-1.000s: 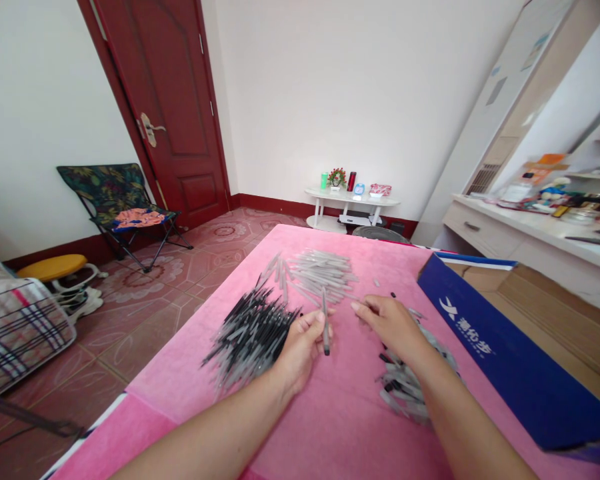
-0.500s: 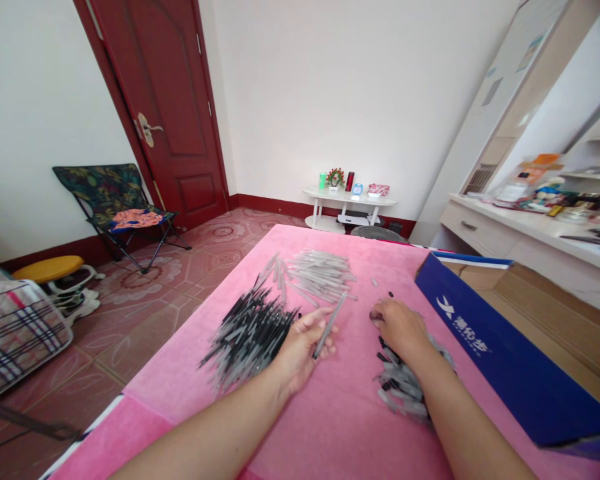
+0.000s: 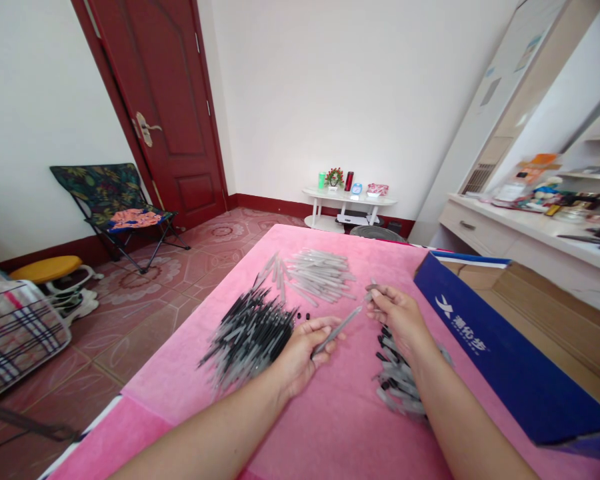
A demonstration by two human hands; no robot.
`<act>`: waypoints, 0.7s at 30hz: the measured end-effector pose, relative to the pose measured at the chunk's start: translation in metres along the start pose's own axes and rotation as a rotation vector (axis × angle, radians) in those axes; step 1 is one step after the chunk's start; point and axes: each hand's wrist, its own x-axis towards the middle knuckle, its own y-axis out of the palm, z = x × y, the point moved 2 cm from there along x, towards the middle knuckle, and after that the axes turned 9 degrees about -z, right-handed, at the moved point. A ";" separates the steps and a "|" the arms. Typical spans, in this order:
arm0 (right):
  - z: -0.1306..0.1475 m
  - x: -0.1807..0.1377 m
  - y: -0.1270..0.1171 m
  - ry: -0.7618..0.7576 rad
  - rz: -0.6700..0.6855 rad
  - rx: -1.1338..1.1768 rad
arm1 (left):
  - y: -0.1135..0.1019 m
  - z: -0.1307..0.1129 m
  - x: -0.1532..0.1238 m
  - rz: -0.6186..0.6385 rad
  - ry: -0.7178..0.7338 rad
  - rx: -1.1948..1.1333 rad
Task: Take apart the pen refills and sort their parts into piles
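Observation:
My left hand (image 3: pixel 310 350) is closed on a slim grey pen barrel (image 3: pixel 336 331), which points up and to the right. Facing its tip, my right hand (image 3: pixel 393 313) pinches a small translucent piece (image 3: pixel 370 293), seemingly a pen cap, a short gap from the barrel. Under my right forearm lies a heap of translucent caps and small black pieces (image 3: pixel 397 377), partly hidden. Beside my left hand spreads a big pile of black-and-grey pen parts (image 3: pixel 250 333). Farther back is a pile of pale grey pens (image 3: pixel 320 275). Two tiny black plugs (image 3: pixel 303 316) sit near my left fingers.
A pink cloth (image 3: pixel 325 427) covers the table. An open blue cardboard box (image 3: pixel 500 360) stands along the right side. Beyond are a low white stand (image 3: pixel 350 198), a white dresser (image 3: pixel 510 227), a folding chair (image 3: pixel 115 200) and a red door (image 3: pixel 165 107).
My right hand has risen from beside the cap heap, now pinching the small translucent piece that lay on the cloth. The barrel in my left hand has tilted toward it.

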 end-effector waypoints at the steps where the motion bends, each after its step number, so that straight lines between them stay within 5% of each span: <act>1: 0.000 0.000 0.000 0.026 0.003 0.031 | 0.000 0.000 0.000 -0.001 0.007 -0.010; 21: 0.003 -0.008 0.013 -0.029 0.159 -0.080 | -0.001 -0.001 0.002 -0.029 0.045 -0.002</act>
